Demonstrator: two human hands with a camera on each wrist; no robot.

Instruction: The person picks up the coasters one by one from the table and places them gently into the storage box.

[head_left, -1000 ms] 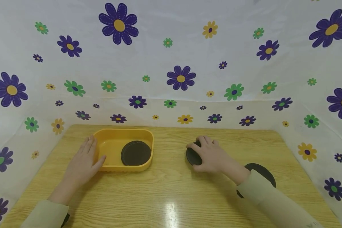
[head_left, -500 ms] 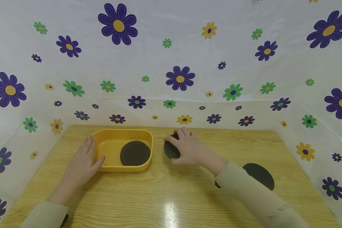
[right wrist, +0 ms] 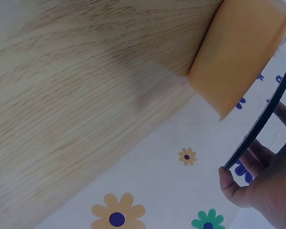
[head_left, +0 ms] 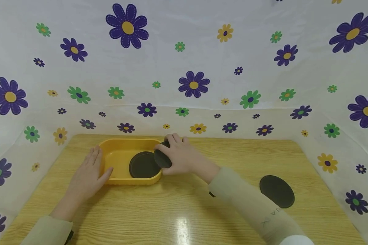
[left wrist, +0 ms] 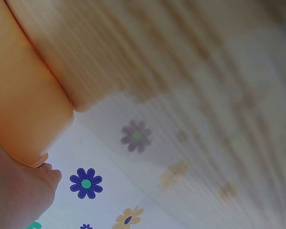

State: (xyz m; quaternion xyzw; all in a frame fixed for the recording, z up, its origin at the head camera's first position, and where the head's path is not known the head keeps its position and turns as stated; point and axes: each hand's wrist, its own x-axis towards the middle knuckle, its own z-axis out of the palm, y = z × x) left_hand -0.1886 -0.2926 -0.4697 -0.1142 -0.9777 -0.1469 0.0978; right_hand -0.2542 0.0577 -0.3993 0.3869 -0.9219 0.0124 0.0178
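Note:
My right hand (head_left: pixel 181 154) grips a round black coaster (head_left: pixel 162 157) by its edges, tilted, at the right rim of a yellow tray (head_left: pixel 116 181). In the right wrist view that coaster (right wrist: pixel 264 119) appears edge-on, thin and dark, above the tray's outer wall (right wrist: pixel 238 52). Inside the tray, toward its right end, lies another round black coaster (head_left: pixel 144 165), partly covered by the held one. My left hand (head_left: pixel 89 173) rests against the tray's left side, fingers straight along the wall and thumb over the front rim. The left wrist view shows part of this hand (left wrist: pixel 26 195) against the tray.
A further round black coaster (head_left: pixel 277 191) lies on the wooden table (head_left: pixel 184 204) at the right, partly behind my right sleeve (head_left: pixel 251 200). A white cloth with printed flowers (head_left: pixel 159 61) rises behind the table and along both sides.
My right hand has carried the coaster leftward across the table to the tray's right rim. The coaster at the far right has become more visible. My left hand has stayed at the tray.

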